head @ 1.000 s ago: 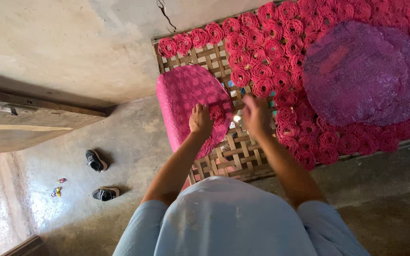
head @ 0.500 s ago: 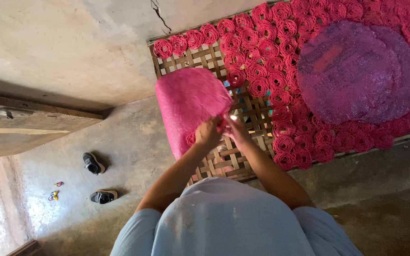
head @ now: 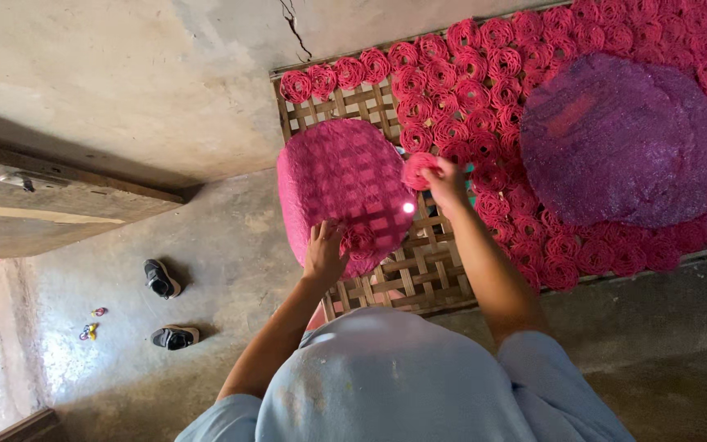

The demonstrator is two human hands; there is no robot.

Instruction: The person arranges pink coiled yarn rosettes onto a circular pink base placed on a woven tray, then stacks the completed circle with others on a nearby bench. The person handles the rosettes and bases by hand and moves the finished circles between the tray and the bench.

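We saw a pink coil [head: 419,169], a small flat rosette of thin wound strands, pinched in the fingers of the right hand [head: 448,182] just above the woven bamboo tray [head: 419,274], at the bare edge beside the rows already laid. The left hand [head: 325,252] lay with spread fingers gripping the lower rim of a round pink mat [head: 341,192], a lacy, netlike disc tilted up over the tray's open lattice. The tray was made of flat pale strips crossed in a loose square weave. Across its far part lay many matching pink rosettes [head: 484,90], touching one another in tight rows. On top of them rested a larger purple mat [head: 623,139], rounded and of the same stringy texture. A pair of dark shoes [head: 165,307] sat well apart on the rough concrete floor [head: 222,237].
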